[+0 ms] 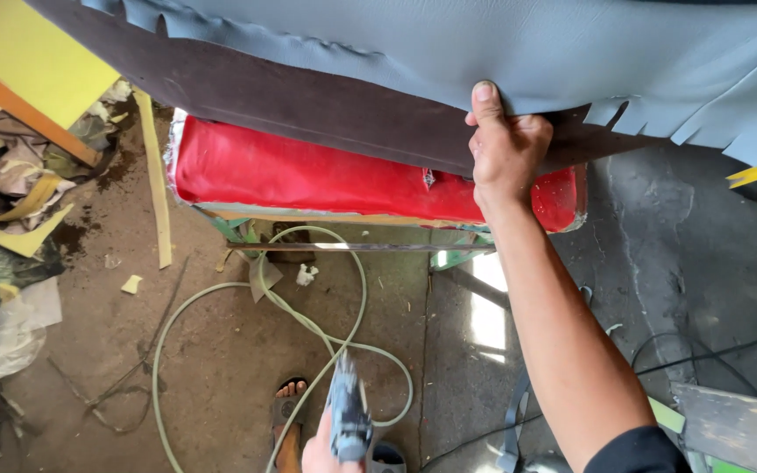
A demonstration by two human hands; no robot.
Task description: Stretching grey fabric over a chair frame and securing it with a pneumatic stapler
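Observation:
My right hand (503, 151) grips the lower edge of a grey-blue leatherette sheet (501, 52) with notched edges, thumb on top, pulling it over a dark brown panel (308, 109). Below that lies a red upholstered cushion (308, 175). Low in the view, my left hand (321, 451) holds a grey pneumatic staple gun (348, 420), blurred, pointing up. A pale green air hose (247, 298) loops from the gun across the floor.
A dirt and concrete floor holds foam scraps (24, 236), a wooden strip (158, 184), yellow foam board (37, 52), plastic bags (15, 328), black cables (703, 350) and a wooden board (738, 425). A sandalled foot (288, 412) stands by the hose.

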